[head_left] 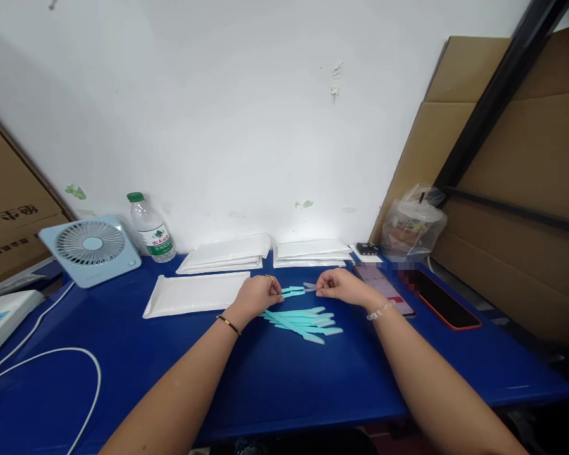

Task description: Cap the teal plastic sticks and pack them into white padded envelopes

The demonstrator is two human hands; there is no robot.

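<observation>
My left hand (260, 296) pinches the handle ends of teal eyebrow razors (292, 291); two show, lying side by side and pointing right. Facing it, my right hand (339, 286) has its thumb and fingers closed on clear blade caps (309, 287) at the razors' tips. Whether the caps are on or off the blades I cannot tell. Just below both hands, a loose pile of teal eyebrow razors (308, 321) rests on the blue table (303, 379), most with tips to the right. Beside my left hand lies a white padded envelope (196, 294).
Stacks of white envelopes (222, 254) stand along the wall. At left are a blue fan (92, 246), a water bottle (152, 230) and a white cable (95, 373). Right of my right hand lie a lit phone (379, 284), an orange-edged phone (448, 303) and a bagged cup (412, 227).
</observation>
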